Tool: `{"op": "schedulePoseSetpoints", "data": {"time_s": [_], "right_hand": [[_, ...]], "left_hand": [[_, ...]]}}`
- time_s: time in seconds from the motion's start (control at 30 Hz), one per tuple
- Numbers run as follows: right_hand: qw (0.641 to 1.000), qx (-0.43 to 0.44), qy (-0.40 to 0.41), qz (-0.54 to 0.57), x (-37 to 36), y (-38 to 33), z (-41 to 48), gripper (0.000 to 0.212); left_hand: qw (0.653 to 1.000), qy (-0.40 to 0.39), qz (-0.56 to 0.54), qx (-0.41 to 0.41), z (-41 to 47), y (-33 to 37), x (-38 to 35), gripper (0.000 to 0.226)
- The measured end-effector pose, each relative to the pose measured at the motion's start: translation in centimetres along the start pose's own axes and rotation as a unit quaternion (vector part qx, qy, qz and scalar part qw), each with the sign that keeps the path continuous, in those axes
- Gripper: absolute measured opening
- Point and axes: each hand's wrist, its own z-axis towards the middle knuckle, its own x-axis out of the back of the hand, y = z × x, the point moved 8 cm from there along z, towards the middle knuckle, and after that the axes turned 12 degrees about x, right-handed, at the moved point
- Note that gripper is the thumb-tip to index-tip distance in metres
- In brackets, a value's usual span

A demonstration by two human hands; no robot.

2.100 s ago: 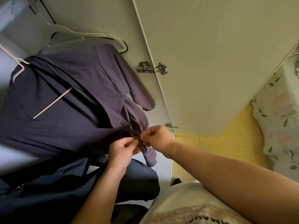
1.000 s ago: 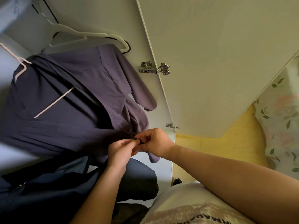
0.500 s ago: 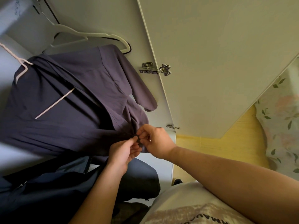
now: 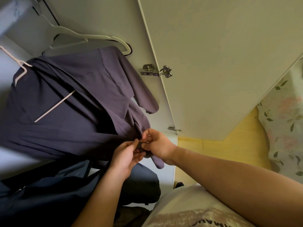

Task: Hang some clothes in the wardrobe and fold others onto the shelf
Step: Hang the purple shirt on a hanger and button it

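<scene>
An open white wardrobe door (image 4: pixel 213 63) stands over a yellow wooden floor (image 4: pixel 237 145), with floral bedding (image 4: pixel 287 120) at the right. Inside the wardrobe, a purple-grey zip jacket (image 4: pixel 73 104) hangs on a pale pink hanger (image 4: pixel 54 107) above a dark navy garment (image 4: pixel 65 194). The left hand (image 4: pixel 124 159) and right hand (image 4: pixel 157 145) both pinch the dark zip end (image 4: pixel 139 145) at the jacket's hem, as they did 0.5 seconds earlier, but the zip now shows between the fingertips.

Head-worn wide view, tilted down, close to the open wardrobe (image 4: pixel 98 22)
</scene>
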Motion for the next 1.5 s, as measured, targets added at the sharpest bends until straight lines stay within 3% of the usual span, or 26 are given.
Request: {"op": "schedulePoseSetpoints", "data": {"time_s": [0.27, 0.43, 0.53, 0.6, 0.73, 0.83, 1.0, 1.13, 1.27, 1.4, 1.5], "right_hand": [[0.979, -0.115, 0.07, 0.15, 1.2, 1.7, -0.2, 0.03], [0.97, -0.122, 0.072, 0.198, 1.3, 2.4, -0.5, 0.031], [0.967, -0.122, 0.086, 0.208, 1.8, 1.9, -0.6, 0.024], [0.975, -0.126, 0.083, 0.162, 2.2, 1.9, -0.6, 0.02], [0.993, -0.108, 0.03, -0.021, 2.4, 1.8, -0.8, 0.037], [0.989, -0.067, 0.004, -0.131, 2.2, 1.2, -0.8, 0.025], [0.994, -0.016, 0.03, -0.101, 2.0, 0.2, -0.4, 0.02], [0.995, 0.008, 0.03, -0.091, 1.6, -0.3, -0.2, 0.011], [0.995, -0.001, 0.028, -0.1, 1.5, -0.1, -0.2, 0.014], [0.998, -0.046, 0.039, -0.03, 1.6, 0.4, -0.3, 0.012], [0.996, -0.049, 0.056, -0.046, 2.1, 0.4, -0.2, 0.012]], "left_hand": [[0.998, -0.034, -0.01, -0.045, -0.8, 1.0, -0.5, 0.016], [0.998, -0.015, -0.009, -0.059, -0.6, 1.2, 0.1, 0.004], [0.997, 0.015, -0.027, -0.074, -0.6, 1.5, 0.4, 0.012], [0.995, 0.032, -0.032, -0.091, -0.6, 1.8, 0.7, 0.016], [0.991, 0.034, -0.048, -0.12, -0.6, 2.5, 0.9, 0.014], [0.986, 0.024, -0.076, -0.147, -0.7, 3.0, 0.9, 0.011], [0.981, 0.045, -0.112, -0.152, -0.3, 2.9, 1.3, 0.006], [0.992, -0.002, -0.065, -0.107, 0.2, 1.8, 0.4, 0.009], [0.991, -0.012, 0.012, -0.135, -0.3, 1.9, -0.2, 0.007], [0.983, 0.051, 0.049, -0.172, -0.1, 2.4, 1.0, 0.025], [0.937, 0.141, 0.203, -0.245, -0.2, 3.5, 1.9, 0.014]]}}
